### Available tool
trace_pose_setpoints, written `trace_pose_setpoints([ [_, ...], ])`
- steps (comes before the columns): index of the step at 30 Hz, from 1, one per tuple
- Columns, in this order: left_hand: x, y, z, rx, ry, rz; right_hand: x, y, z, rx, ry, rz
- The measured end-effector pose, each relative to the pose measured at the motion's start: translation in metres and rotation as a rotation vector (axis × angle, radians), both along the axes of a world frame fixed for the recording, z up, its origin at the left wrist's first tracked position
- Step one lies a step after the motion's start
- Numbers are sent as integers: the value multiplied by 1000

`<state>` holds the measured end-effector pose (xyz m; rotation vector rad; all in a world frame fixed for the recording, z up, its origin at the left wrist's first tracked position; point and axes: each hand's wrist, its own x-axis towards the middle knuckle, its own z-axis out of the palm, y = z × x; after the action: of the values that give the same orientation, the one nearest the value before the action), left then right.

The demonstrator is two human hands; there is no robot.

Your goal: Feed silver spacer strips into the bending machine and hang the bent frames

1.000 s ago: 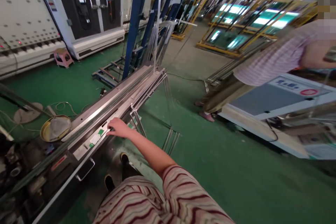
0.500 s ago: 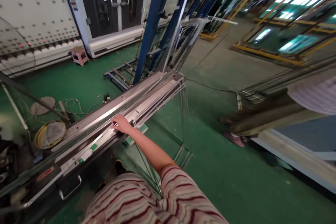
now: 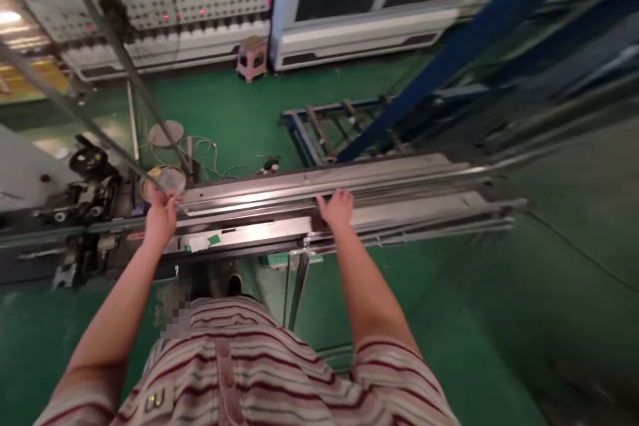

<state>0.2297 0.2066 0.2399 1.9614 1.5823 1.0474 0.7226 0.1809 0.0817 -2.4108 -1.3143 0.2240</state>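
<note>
My left hand (image 3: 160,218) is at the left part of a long metal workbench (image 3: 399,170), its fingers closed around the near end of a long thin metal strip (image 3: 249,198). The strip runs to the right along the bench. Farther right, my right hand (image 3: 338,210) lies over the strips with its thumb and fingers apart; contact under the fingertips is hard to make out. Between the hands, a pale flat bar (image 3: 269,231) lies on the bench, with green and white tape (image 3: 202,242) near its left end.
Dark clamp machinery (image 3: 90,200) sits at the bench's left. A yellow-rimmed bucket (image 3: 167,181) and a pink stool (image 3: 252,58) are behind it. A blue frame (image 3: 424,73) rises at the right. Metal frames (image 3: 298,279) lean against the near edge. A cable (image 3: 574,239) crosses the floor.
The view has swung left and down over the bench. My left hand has come into view at the strip's end. My right hand has gone from a pinch to spread fingers farther right along the bench.
</note>
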Motion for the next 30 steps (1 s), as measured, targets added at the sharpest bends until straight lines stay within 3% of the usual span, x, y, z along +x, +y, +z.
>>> trace_pose_setpoints([
  [3, 15, 8, -14, 2, -44, 4, 19, 10, -12, -170, -140, -43],
  [6, 19, 7, -27, 9, -66, -14, 29, 17, -19, -214, -230, -48],
  [8, 11, 7, -35, 9, -63, 9, 26, 18, -21, -213, -289, -23],
  [11, -21, 9, -42, 12, -56, 83, 3, 18, -22, -196, -370, 80],
  [16, -101, 14, -41, 24, -59, 149, -76, 16, -17, -185, -449, 208],
  [30, -343, 30, -47, 53, -63, 210, -331, 31, -15, -220, -569, 255],
])
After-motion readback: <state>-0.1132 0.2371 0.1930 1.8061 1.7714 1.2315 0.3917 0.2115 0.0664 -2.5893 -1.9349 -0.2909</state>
